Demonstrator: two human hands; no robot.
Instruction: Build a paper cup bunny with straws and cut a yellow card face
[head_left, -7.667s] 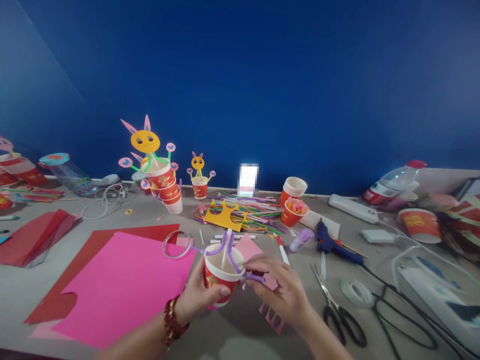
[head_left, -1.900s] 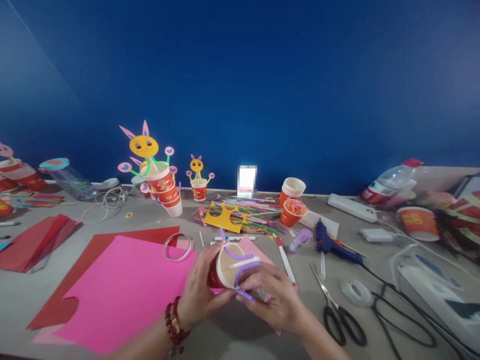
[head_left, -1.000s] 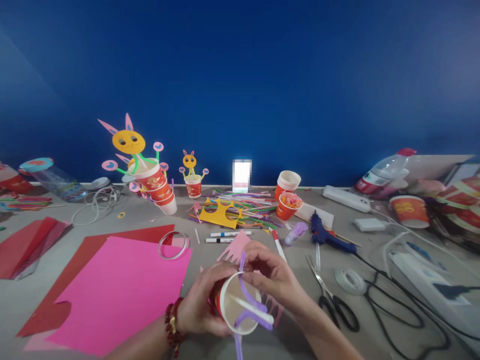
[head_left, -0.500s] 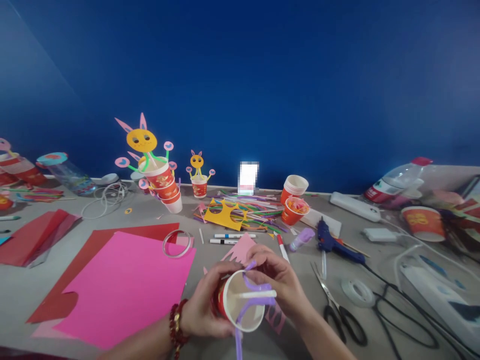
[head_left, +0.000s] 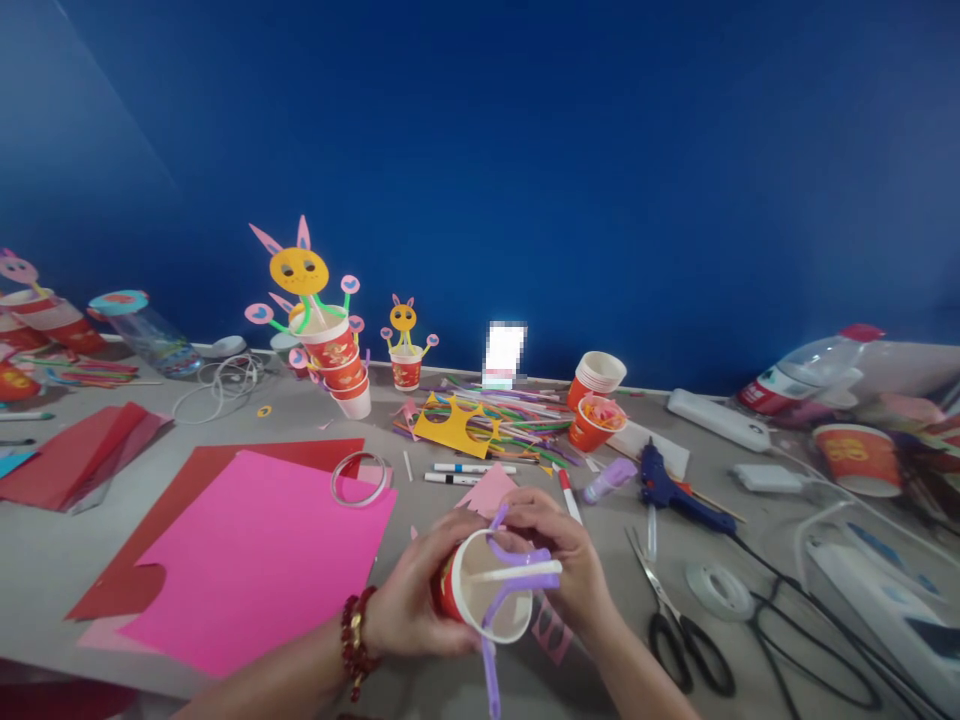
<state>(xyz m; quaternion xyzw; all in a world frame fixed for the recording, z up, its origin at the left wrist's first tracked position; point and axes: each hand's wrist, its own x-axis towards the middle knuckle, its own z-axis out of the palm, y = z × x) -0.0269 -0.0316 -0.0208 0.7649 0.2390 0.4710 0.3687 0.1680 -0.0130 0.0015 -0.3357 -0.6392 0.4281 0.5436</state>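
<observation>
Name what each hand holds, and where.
Left hand: the red paper cup, around its side. Right hand: at the upper purple strip, where it crosses the cup; grip cannot be told.

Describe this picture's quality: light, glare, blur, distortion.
Head view: blue wall unevenly lit; head view: white rectangle glaring, pixelated; head view: clear bottle near the right edge looks stretched, probably by the lens; head view: print on the held paper cup too soft to read.

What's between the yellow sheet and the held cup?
Head view: two markers, pink paper, then the left hand and right hand.
</observation>
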